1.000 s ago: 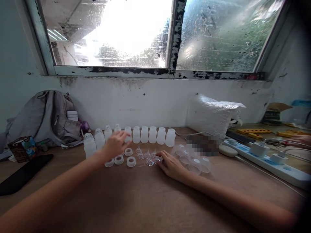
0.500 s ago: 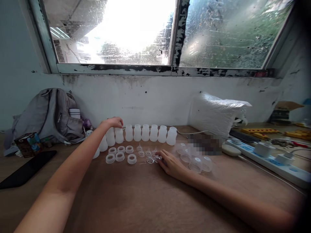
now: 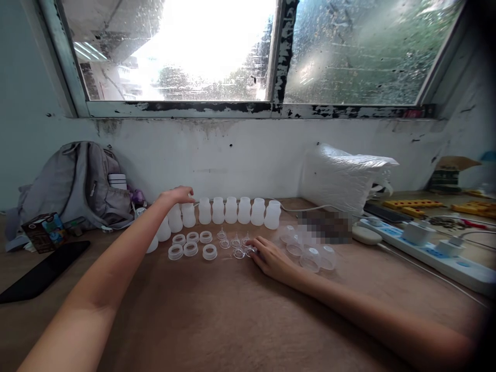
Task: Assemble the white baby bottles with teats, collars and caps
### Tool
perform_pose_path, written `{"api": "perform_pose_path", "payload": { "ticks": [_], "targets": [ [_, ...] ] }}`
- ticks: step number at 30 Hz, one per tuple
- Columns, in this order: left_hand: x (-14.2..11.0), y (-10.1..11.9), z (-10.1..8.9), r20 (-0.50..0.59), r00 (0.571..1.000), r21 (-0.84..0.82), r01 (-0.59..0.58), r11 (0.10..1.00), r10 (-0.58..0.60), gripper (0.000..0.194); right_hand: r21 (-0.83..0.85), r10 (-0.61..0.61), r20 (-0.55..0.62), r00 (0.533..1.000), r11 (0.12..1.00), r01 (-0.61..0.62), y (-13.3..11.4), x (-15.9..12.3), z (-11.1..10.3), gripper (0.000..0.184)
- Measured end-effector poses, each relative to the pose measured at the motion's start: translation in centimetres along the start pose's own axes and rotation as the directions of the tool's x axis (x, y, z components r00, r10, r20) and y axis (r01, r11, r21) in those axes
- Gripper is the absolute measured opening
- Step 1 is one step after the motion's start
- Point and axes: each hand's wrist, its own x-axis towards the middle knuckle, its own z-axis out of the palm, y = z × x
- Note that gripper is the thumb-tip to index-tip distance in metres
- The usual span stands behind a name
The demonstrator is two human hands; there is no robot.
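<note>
A row of white plastic bottles (image 3: 237, 210) stands on the brown table (image 3: 232, 320) below the window wall. My left hand (image 3: 177, 196) is raised over the row's left end, its fingers curled down onto the top of a bottle (image 3: 188, 215). White screw rings (image 3: 190, 249) lie in two short rows in front. Beside them are small clear nipples (image 3: 235, 243). My right hand (image 3: 272, 259) lies palm down on the table, fingers stretched out, tips touching a clear nipple (image 3: 248, 252). Clear dome caps (image 3: 312, 260) sit just right of that hand.
A grey backpack (image 3: 75, 181), a small carton (image 3: 41, 232) and a black phone (image 3: 42, 271) are at the left. At the right are a white plastic bag (image 3: 344, 175), a white power strip (image 3: 430, 250) with cables, a white puck (image 3: 366, 236) and yellow parts (image 3: 406, 204).
My left hand rose from the table by the rings up to the tops of the leftmost bottles and has held there. My right hand has stayed by the nipples.
</note>
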Motion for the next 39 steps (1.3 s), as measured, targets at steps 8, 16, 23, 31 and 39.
{"api": "perform_pose_path", "payload": {
  "ticks": [8,16,23,31,39],
  "targets": [
    [-1.9,1.5,-1.0,-0.201,0.978,0.029,-0.053,0.998,0.058,0.059,0.029,0.002,-0.03,1.0,1.0,-0.002,0.2,-0.2,-0.1,0.024],
    [-10.9,7.9,5.3,-0.355,0.857,0.107,-0.359,0.927,0.373,0.033,0.155,-0.191,-0.151,0.97,0.965,0.214,-2.7,-1.0,-1.9,0.021],
    [-14.6,9.1,11.7,-0.47,0.771,-0.04,-0.504,0.863,0.429,0.021,0.188,-0.368,0.09,0.926,0.919,0.347,-5.7,-1.8,-2.1,0.027],
    [-16.6,10.6,11.1,-0.57,0.744,-0.517,-0.655,0.551,0.35,0.017,0.519,0.015,-0.105,0.994,0.854,0.042,-4.8,-1.8,-1.8,0.024],
    [-17.9,11.9,11.1,-0.454,0.774,-0.602,-0.632,0.488,0.442,0.041,0.604,0.19,-0.048,0.981,0.787,-0.123,-4.3,-1.3,-1.1,0.018]
  ]
}}
